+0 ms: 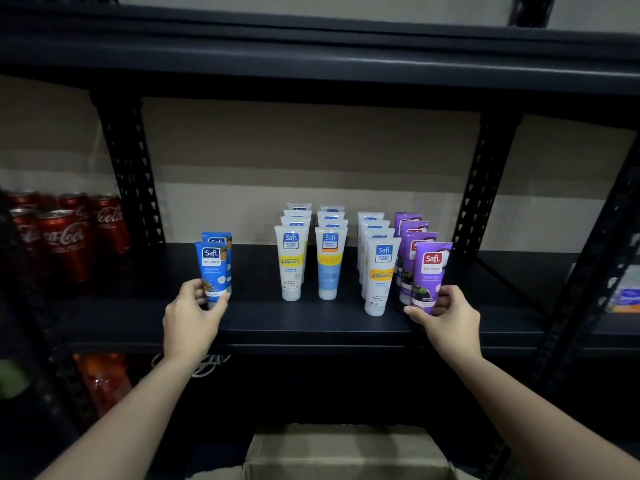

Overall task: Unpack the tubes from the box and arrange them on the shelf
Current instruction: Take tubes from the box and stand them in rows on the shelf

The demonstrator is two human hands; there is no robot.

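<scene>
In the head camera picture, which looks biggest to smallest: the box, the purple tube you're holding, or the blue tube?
1. Box, though it is nearest the camera and cut off.
2. Purple tube, in the right hand.
3. Blue tube, in the left hand.

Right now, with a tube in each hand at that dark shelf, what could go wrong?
1. The tall soft tubes stand on their caps in tight rows. If the right hand nudges the front purple plastic tube backward, the purple row behind could topple like dominoes.
2. That purple tube sits close to the black shelf's front edge, so it might tip off.
3. The left hand grips the blue plastic tube low down, so it may lean into the blue one behind.
</scene>
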